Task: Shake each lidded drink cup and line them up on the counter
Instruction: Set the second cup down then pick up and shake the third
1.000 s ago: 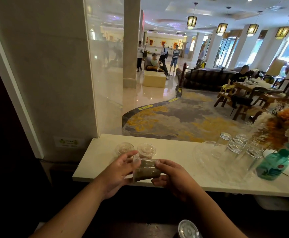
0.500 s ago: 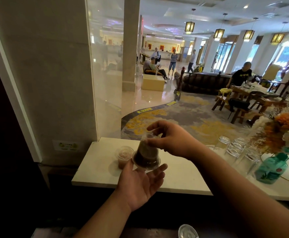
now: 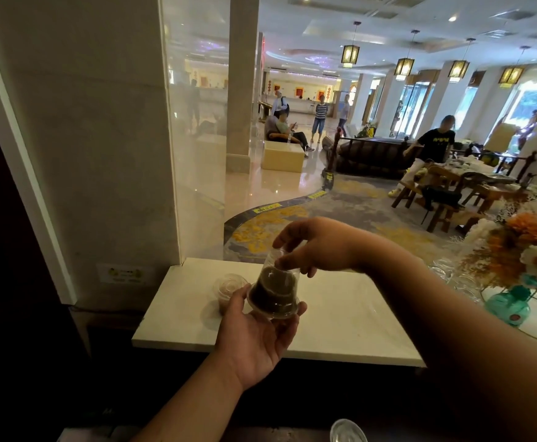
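Observation:
A clear lidded cup of dark drink (image 3: 273, 290) is held upside down above the white counter (image 3: 350, 317). My left hand (image 3: 257, 336) cups its lid end from below, palm up. My right hand (image 3: 315, 245) grips its base from above with the fingertips. A second lidded cup (image 3: 227, 290) with brown drink stands on the counter just left of my left hand, partly hidden by it. Another clear lid (image 3: 348, 431) shows at the bottom edge, below the counter.
Several empty glasses (image 3: 445, 271) sit on a clear tray at the right, mostly behind my right arm. A flower arrangement (image 3: 522, 250) and a teal bottle (image 3: 508, 306) stand at the far right. A glass pane and stone wall (image 3: 101, 138) bound the counter's left.
The cup went from lying sideways between both hands at the counter's front edge to being held upside down above it. My right hand rose on top, my left turned palm up beneath.

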